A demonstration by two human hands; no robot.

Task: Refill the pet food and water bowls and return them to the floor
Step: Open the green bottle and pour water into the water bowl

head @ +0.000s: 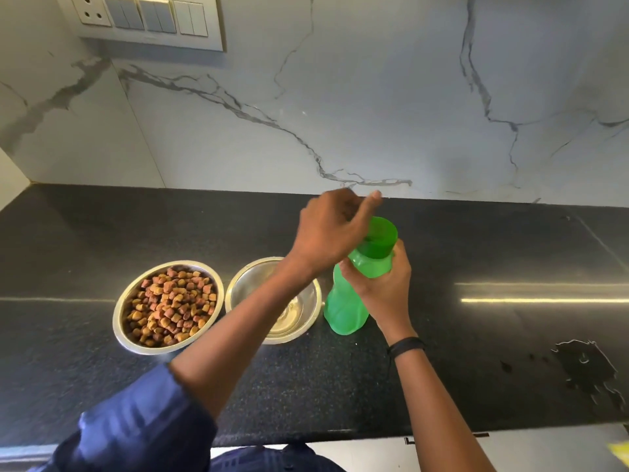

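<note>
Nearest, on the dark table [340,386], two steel bowls are set side by side within reach: the food bowl [169,306] is heaped with brown kibble, while the water bowl [272,300], partly hidden by the left forearm, appears nearly empty. Just right of it the green bottle [347,306] is gripped at the shoulder by the right hand [383,281], probably to steady it. Beyond, its cap [381,237] is pinched by the left hand [332,229], likely for unscrewing.
</note>
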